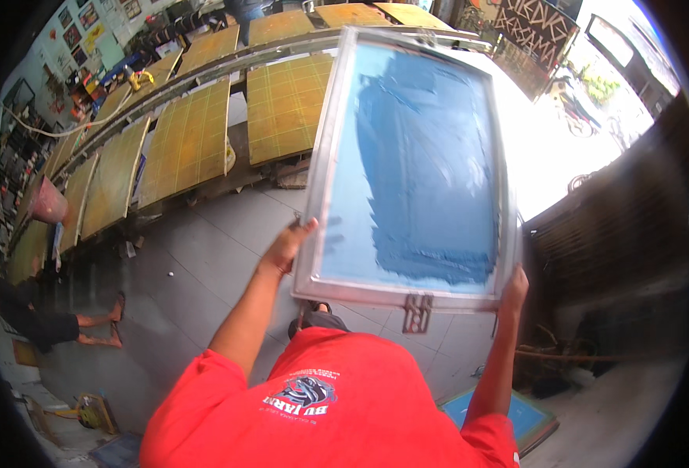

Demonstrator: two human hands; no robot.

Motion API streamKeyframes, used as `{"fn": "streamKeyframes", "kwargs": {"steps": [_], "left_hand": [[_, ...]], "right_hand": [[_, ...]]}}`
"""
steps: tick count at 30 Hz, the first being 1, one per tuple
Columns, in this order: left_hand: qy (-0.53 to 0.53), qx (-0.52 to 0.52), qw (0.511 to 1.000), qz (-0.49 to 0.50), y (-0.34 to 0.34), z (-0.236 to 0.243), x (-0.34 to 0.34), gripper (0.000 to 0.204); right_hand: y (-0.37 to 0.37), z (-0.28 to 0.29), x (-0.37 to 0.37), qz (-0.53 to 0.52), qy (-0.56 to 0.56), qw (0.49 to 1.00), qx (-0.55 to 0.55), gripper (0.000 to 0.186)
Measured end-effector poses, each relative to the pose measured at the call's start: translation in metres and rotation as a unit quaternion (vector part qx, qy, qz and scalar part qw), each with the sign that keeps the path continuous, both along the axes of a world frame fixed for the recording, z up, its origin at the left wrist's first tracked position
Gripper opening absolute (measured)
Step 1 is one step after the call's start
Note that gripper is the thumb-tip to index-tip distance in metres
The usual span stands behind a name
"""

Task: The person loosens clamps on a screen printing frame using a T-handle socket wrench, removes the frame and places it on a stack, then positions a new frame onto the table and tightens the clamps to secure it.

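Observation:
A large screen printing frame [430, 171] with a metal border is held up in front of me, tilted, with its mesh toward me. Thick blue ink or emulsion is smeared unevenly over most of the mesh, with a paler blue strip along its left side. My left hand [288, 245] grips the lower left edge, thumb on the border and fingers behind it, faintly showing through the mesh. My right hand [514, 288] is closed around the lower right corner, its fingers partly hidden. A metal bracket [417, 313] sticks out from the frame's bottom edge.
Beyond the frame runs a long rack of slanted yellowish boards [184, 140]. A pink bucket [48, 201] stands at the left. Another person [40, 312] sits on the floor at the far left, legs stretched out. Another blue screen [504, 417] lies low at my right.

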State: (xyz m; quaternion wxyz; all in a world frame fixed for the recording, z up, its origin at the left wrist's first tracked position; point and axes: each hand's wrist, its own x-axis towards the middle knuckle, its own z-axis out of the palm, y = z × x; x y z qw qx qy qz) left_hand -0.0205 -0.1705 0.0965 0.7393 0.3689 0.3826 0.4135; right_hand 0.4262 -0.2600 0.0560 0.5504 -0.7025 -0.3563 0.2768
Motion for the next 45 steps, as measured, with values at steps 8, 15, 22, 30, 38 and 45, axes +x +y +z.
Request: {"fn": "streamKeyframes", "kwargs": {"steps": [8, 15, 22, 30, 38, 45], "left_hand": [[0.347, 0.094, 0.863, 0.355, 0.163, -0.086, -0.16, 0.069], [0.381, -0.021, 0.845, 0.376, 0.224, -0.097, -0.208, 0.071], [0.45, -0.051, 0.814, 0.362, 0.269, -0.118, -0.215, 0.073], [0.464, -0.081, 0.811, 0.346, 0.308, -0.134, -0.216, 0.078], [0.399, -0.106, 0.835, 0.364, 0.316, -0.165, -0.225, 0.084], [0.444, -0.015, 0.833, 0.33, 0.326, -0.184, -0.244, 0.074]], "right_hand": [[0.247, -0.03, -0.147, 0.091, 0.071, 0.992, 0.042, 0.038], [0.356, -0.055, -0.208, 0.103, -0.021, 0.994, -0.036, 0.048], [0.411, -0.078, -0.216, 0.116, -0.098, 0.987, -0.056, 0.052], [0.455, -0.085, -0.213, 0.148, -0.115, 0.976, -0.11, 0.052], [0.473, -0.099, -0.209, 0.166, -0.146, 0.97, -0.099, 0.053], [0.474, -0.104, -0.184, 0.258, 0.119, 0.955, -0.088, 0.046]]}}
